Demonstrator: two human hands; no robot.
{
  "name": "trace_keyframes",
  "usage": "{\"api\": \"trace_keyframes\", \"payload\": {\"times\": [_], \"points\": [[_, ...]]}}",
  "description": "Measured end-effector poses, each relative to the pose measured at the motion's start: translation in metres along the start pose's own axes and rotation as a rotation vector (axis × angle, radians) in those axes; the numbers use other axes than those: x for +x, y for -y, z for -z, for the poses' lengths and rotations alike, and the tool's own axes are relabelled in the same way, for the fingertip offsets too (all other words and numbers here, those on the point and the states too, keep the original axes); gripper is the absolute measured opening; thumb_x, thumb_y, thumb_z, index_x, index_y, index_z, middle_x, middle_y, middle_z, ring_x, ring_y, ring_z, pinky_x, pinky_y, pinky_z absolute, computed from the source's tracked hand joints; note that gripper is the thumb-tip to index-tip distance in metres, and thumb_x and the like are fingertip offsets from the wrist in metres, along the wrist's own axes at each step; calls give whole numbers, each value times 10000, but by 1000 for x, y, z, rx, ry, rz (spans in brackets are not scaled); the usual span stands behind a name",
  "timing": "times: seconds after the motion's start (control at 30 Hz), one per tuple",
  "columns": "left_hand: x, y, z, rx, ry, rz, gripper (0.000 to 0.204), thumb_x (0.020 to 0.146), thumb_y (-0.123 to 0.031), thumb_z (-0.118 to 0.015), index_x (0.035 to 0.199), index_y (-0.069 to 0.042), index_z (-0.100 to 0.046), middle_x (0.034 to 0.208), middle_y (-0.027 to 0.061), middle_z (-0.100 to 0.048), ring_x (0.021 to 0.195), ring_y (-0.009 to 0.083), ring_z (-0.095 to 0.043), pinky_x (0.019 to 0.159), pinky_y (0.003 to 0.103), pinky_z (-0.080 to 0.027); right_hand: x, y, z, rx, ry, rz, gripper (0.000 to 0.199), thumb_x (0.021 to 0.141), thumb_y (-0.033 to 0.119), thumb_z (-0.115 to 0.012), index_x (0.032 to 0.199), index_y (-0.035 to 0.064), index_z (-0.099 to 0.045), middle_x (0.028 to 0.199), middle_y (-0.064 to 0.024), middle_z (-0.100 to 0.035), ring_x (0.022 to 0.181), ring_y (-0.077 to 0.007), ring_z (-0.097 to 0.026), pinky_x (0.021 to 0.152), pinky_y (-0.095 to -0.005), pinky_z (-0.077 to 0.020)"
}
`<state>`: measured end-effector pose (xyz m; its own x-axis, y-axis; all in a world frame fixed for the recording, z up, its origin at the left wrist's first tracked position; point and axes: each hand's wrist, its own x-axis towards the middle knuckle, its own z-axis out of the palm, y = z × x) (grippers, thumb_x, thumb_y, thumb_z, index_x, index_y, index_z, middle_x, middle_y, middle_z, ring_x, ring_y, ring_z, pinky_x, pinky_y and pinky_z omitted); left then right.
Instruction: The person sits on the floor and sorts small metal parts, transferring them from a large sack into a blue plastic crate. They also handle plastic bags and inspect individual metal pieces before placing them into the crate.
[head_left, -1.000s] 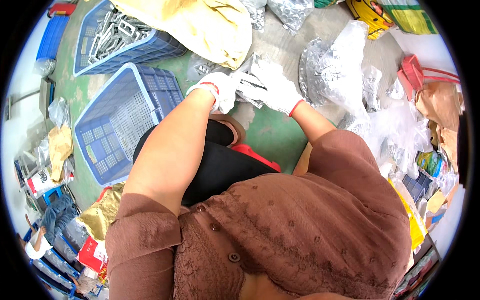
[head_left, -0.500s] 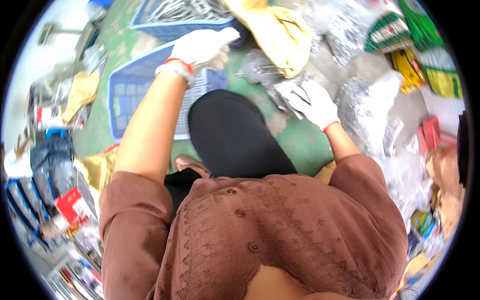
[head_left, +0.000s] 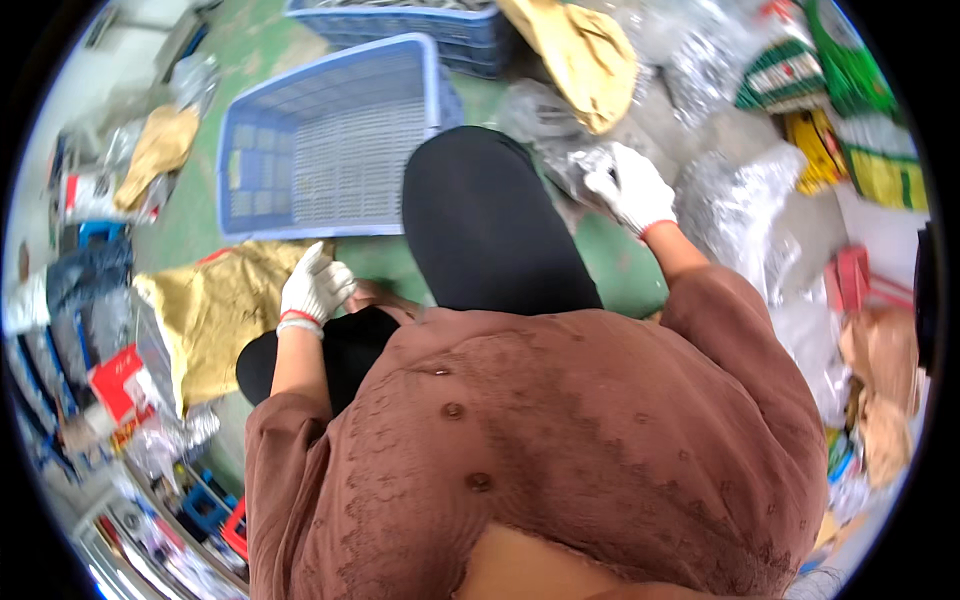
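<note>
My right hand point(head_left: 638, 190), in a white knit glove, is closed on a crumpled grey plastic bag point(head_left: 562, 150) beyond my black-clad knee. Whatever lies inside the bag is hard to make out. Close to my left leg is my left hand point(head_left: 316, 287), gloved too, with its thumb raised and fingers apart. Nothing shows in it. Beside that hand spreads a creased gold-coloured sack point(head_left: 225, 315). A blue plastic crate point(head_left: 430, 85) stands ahead on the floor, its slatted bottom in sight.
Another blue crate point(head_left: 465, 38) holding metal pieces stands farther off, next to a tan sack point(head_left: 585, 70). Clear plastic bags point(head_left: 735, 205) and green bags point(head_left: 785, 75) lie to the right. Boxes, including a red one point(head_left: 120, 385), crowd the left.
My left hand has come back from above the near blue crate to beside my left leg and the gold-coloured sack. My right hand stays at the grey plastic bag.
</note>
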<state>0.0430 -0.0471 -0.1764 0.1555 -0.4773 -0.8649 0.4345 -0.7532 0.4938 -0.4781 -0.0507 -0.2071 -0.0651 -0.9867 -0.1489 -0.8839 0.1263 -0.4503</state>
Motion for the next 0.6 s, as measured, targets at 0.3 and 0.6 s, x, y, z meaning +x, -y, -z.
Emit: {"api": "trace_keyframes", "payload": {"times": [0.3,0.6], "points": [[17,-13,-34,42,66,14,447,843,-462,-718,937,-87,-493,763,79,-483,566,245,-479,502,402,-421,25,15,-25,-470,-201,18,572,880,527,-505,1259,100,-539,1033,-142,-667,937,-319,-626,844,-491,-400],[28,12,-94,19,200,139,988,759,-741,-628,1486,-137,-339,1436,275,-415,1201,459,-512,812,585,-521,2,15,-20,-576,-171,15,698,895,582,-474,1396,98,-437,1151,-123,-601,1006,-286,-599,911,-516,-327]]}}
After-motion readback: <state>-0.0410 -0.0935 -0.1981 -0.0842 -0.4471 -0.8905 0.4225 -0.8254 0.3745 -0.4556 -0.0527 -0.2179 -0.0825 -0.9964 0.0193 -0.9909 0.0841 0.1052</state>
